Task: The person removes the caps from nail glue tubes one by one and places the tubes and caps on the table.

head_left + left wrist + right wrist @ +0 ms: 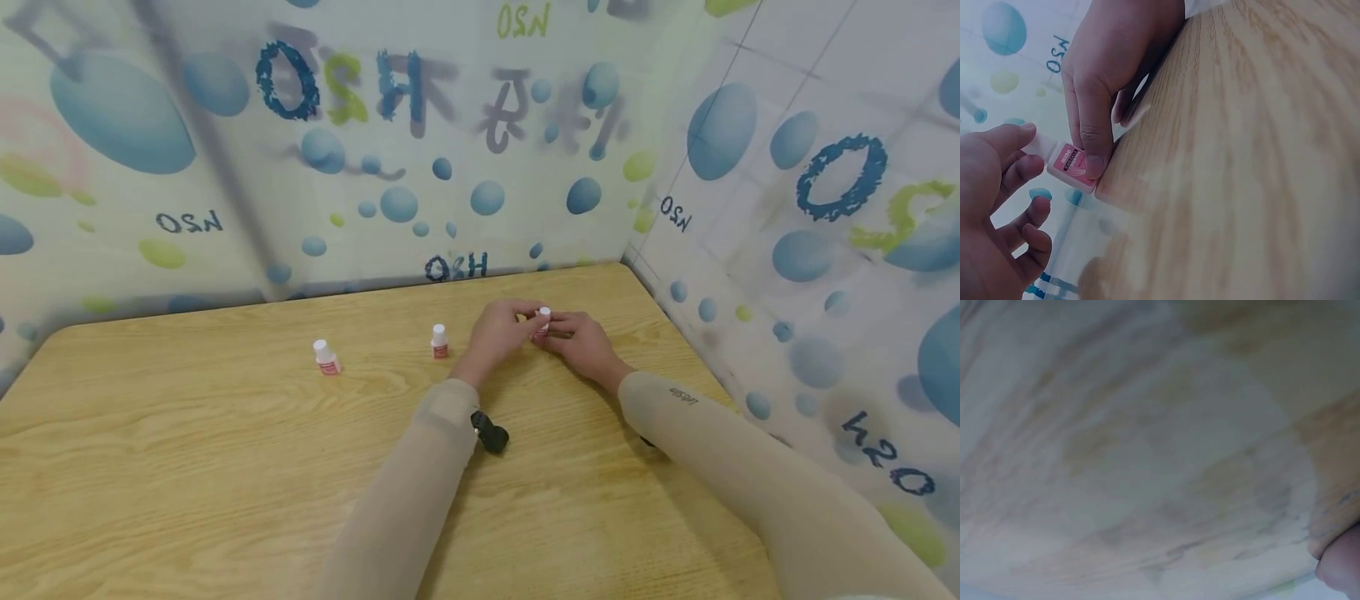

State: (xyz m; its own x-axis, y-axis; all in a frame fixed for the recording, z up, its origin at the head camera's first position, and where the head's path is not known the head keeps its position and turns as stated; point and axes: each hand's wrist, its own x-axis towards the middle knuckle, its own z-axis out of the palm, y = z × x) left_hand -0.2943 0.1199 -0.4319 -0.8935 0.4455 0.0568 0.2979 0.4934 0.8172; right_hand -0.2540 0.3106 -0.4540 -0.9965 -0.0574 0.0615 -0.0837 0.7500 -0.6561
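A small white bottle with a pink-red label (1072, 164) stands on the table toward the right in the head view, between both hands. My left hand (497, 332) pinches its white cap (1041, 147) between thumb and index finger, the other fingers loosely bent. From the other side, my right hand (587, 346) holds the bottle's body, one finger lying across the label in the left wrist view. The right wrist view is blurred and has only a bit of a finger (1342, 565) at its lower right edge.
Two similar white-capped bottles stand to the left on the wooden table (187, 467): one near the middle (440, 343), another farther left (326, 358). Printed walls (465, 150) with blue and green dots rise behind the table and on its right.
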